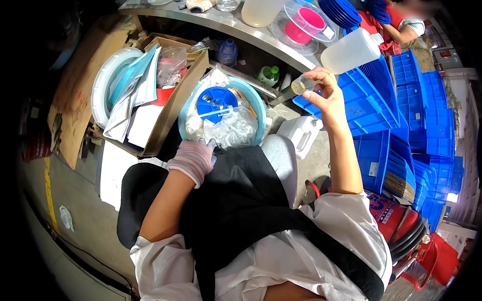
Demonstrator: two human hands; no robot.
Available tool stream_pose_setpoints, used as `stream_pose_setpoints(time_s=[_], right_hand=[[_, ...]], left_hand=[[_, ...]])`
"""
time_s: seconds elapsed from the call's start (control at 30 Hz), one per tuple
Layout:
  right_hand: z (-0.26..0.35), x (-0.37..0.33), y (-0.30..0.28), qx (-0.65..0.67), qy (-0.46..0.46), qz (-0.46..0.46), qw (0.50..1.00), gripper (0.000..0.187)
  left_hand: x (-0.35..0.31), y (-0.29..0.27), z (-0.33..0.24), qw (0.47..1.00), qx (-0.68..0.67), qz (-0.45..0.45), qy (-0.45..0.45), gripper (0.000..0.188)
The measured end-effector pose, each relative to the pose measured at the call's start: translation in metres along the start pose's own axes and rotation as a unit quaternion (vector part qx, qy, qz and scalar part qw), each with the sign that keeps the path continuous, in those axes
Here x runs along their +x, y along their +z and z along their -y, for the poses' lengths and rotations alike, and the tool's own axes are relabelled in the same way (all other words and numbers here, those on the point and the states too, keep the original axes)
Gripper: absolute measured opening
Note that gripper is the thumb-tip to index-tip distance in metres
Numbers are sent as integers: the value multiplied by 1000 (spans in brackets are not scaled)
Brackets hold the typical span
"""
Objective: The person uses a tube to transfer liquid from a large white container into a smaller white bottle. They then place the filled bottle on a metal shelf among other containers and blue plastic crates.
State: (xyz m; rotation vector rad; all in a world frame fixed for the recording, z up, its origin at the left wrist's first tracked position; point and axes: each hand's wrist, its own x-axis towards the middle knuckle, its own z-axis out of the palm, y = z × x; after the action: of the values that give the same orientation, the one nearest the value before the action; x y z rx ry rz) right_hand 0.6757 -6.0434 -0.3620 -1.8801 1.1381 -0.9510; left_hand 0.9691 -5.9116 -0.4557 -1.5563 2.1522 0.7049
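Observation:
Raised at the right of the head view, my bare right hand (pixel 327 93) pinches a small clear cylinder (pixel 300 86) between thumb and fingers. Its round end looks yellowish; whether it is a cup or a roll I cannot tell. Just beyond those fingers, a translucent white plastic bottle (pixel 351 50) lies tilted at the table edge. My left hand (pixel 193 158), in a striped glove, rests over my black apron beside the light-blue tub (pixel 262 120), fingers mostly extended and holding nothing I can see. Inside the tub are a blue spool (pixel 213 103) and crumpled clear plastic (pixel 231 129).
A metal table (pixel 216 21) runs along the front, bearing a pink spool (pixel 305 25). Left stands a cardboard box (pixel 173 113) of papers. A white jug (pixel 300 134) sits on the floor. Blue crates (pixel 369 95) are stacked right, near a red machine (pixel 394 218). Another person (pixel 409 31) works at far right.

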Motion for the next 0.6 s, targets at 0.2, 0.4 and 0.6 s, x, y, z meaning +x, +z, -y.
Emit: stream_pose_setpoints(time_s=[0.2,0.4,0.6], right_hand=[[-11,-2,-4,83,44,-30,995,42],[-5,0,-13,155,88,-8,984,36],[10,6,-18,155,100,6,983,33]], left_hand=[[6,2,0,1000,5,5,2,53],[2,-5,-1,1000,-2,25,-2,55],[1,1,0,1000,0,2,0,55]])
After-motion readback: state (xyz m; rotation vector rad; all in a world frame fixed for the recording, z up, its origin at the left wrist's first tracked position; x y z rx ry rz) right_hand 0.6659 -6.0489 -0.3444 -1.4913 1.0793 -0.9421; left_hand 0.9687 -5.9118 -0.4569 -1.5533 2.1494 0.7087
